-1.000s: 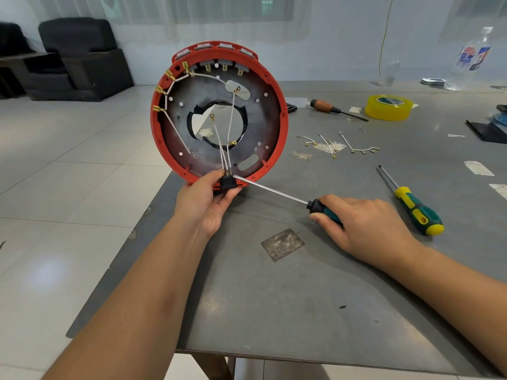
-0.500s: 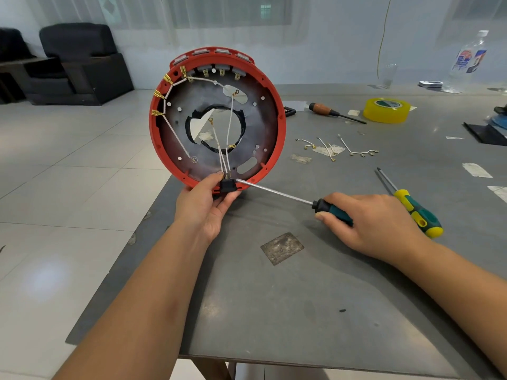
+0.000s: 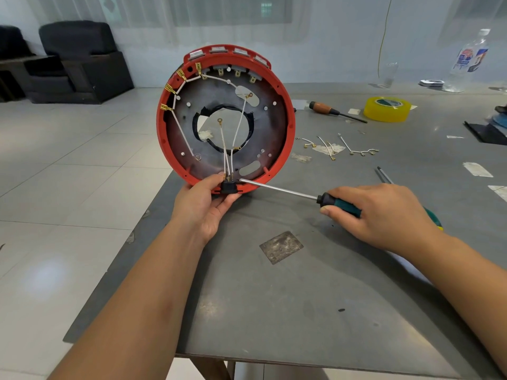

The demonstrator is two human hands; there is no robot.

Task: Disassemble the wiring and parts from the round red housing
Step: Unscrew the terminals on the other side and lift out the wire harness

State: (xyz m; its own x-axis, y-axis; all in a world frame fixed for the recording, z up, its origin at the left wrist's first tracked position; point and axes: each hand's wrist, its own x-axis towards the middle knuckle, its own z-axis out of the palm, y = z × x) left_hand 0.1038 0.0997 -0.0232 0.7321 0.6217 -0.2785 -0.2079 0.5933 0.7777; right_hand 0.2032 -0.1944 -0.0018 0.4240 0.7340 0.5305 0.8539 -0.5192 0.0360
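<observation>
The red housing [image 3: 285, 124] is held upright at its black connector [image 3: 229, 187] by the left hand [image 3: 204, 205]; the screwdriver [image 3: 301, 195] is gripped by the right hand [image 3: 384, 215], tip at the connector.

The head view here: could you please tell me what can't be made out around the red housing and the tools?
- Screwdriver tip: too small to tell what it engages beside the black connector.
- Second screwdriver: handle hidden behind the right hand.
- Red housing: outer face turned away.
- Bottle label: blurred.
</observation>
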